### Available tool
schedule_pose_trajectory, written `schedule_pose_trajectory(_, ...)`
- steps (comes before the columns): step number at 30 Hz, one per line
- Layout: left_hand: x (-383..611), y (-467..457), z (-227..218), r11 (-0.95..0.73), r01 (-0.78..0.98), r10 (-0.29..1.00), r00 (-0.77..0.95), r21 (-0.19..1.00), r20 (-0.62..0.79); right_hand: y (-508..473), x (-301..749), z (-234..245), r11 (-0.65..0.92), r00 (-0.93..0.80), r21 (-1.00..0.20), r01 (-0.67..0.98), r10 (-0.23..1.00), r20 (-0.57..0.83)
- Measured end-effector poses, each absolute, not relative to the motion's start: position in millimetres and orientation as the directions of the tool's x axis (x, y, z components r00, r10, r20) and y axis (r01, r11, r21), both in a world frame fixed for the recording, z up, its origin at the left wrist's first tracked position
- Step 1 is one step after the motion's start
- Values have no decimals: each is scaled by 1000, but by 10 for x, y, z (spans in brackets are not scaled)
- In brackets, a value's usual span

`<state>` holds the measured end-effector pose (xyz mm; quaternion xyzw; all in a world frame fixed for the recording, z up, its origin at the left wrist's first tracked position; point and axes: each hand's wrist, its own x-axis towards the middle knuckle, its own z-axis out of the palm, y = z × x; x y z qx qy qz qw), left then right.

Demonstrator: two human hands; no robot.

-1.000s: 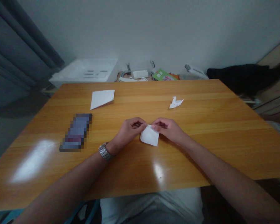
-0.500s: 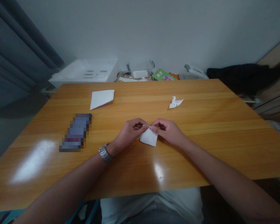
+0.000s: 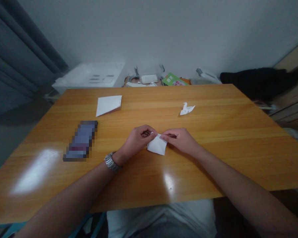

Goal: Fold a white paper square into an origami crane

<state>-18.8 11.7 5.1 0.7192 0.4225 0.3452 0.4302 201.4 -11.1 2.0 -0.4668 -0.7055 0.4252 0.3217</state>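
Note:
A small white folded paper (image 3: 157,145) is held between my hands, a little above or on the tabletop; the exact gap cannot be told. My left hand (image 3: 141,137), with a metal watch (image 3: 111,162) at its wrist, pinches the paper's upper left edge. At the upper right edge, the thumb and fingers of my right hand (image 3: 178,137) are closed on the same paper. Part of the paper's far edge is hidden behind my thumbs. Beyond my right hand stands a white origami bird (image 3: 187,108).
A larger white sheet (image 3: 108,105) lies at the back left of the wooden table (image 3: 225,132). Nearer on the left is a pixelated phone-like object (image 3: 81,141). Behind the table sit a white tray (image 3: 89,74), a green booklet (image 3: 175,79) and a dark cloth (image 3: 258,81).
The paper and my left hand have shifted slightly to the left. My right hand has lowered a little, its thumb still on the paper's upper right edge.

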Motion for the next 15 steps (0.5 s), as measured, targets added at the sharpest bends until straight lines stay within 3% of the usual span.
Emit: schedule_pose_trajectory(15, -262, 183, 68, -244, 303, 908, 404, 921, 108, -72, 2053, 1, 144, -364, -927, 346, 931, 8)
